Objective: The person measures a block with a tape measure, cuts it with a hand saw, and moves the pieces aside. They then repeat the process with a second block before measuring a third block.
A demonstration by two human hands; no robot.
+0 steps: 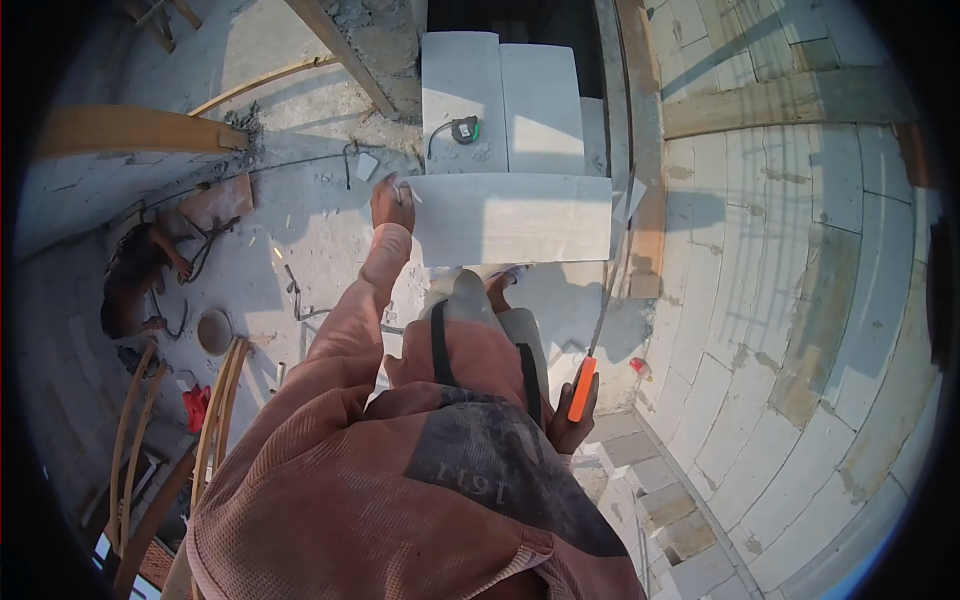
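Note:
My left hand (pixel 393 203) is at the left end of a long pale block (pixel 515 220), its fingers bent around a small white piece that is partly hidden. The block lies crosswise near two other pale blocks (pixel 541 110). On the left one of these rests a black and green tape measure (pixel 465 129). My right hand (pixel 572 418) is closed on the orange handle of a saw (pixel 580 390), low on the right. The saw's long thin blade points up, past the right end of the crosswise block.
A co-worker (pixel 135 275) crouches at the left by a round bucket (pixel 214 331) and cables. Curved wooden strips (pixel 225 405) stand lower left. A block wall (pixel 790 270) rises on the right, with a wooden plank (pixel 648 200) along its base.

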